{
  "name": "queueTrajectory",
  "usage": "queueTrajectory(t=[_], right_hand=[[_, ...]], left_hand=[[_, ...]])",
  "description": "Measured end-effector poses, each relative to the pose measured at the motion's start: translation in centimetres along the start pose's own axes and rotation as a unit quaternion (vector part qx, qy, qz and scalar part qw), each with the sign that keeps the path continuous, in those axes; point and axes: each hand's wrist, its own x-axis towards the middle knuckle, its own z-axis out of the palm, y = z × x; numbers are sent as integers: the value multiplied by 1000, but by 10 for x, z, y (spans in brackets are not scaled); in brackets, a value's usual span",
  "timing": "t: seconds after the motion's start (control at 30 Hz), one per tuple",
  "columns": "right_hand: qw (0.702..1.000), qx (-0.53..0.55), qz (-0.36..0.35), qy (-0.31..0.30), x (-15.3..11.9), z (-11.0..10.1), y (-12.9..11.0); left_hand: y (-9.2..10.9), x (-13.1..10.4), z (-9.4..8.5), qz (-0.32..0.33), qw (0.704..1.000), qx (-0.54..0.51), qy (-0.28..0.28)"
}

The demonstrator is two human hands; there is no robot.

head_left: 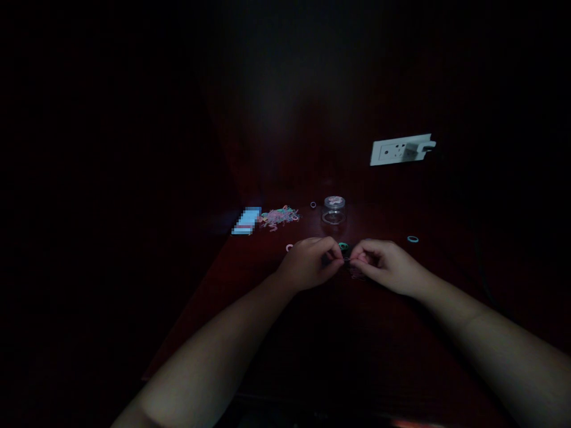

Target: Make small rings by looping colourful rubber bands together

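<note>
My left hand (310,263) and my right hand (387,266) meet close together over the dark red table, both with thumb and finger pinched. A thin pale elastic band (347,259) spans the small gap between the two pinches. Just beyond the fingertips lies a green loop (343,245), and a faint pinkish bunch of bands (356,273) shows under my right fingers. A pale pink ring (289,248) peeks out beside my left hand. Behind the hands stands a clear round jar (333,217) with a patterned lid.
A heap of small coloured elastic bands (280,217) lies at the back left beside a lit phone (247,220). There is a purple ring (313,204) near the jar and a blue ring (413,239) to the right. A wall socket (399,150) holds a plug. The surroundings are dark.
</note>
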Motion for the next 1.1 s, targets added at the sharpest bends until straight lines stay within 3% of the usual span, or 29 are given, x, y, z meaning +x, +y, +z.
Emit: queueTrajectory(t=[0.43,1.1], right_hand=[[1000,19,-2,1,-1,1,-2],[1000,6,-10,4,0,0,-2]], left_hand=[[4,1,-2,3,1000,-1,3],[5,1,-3,15,999,-25,-34]])
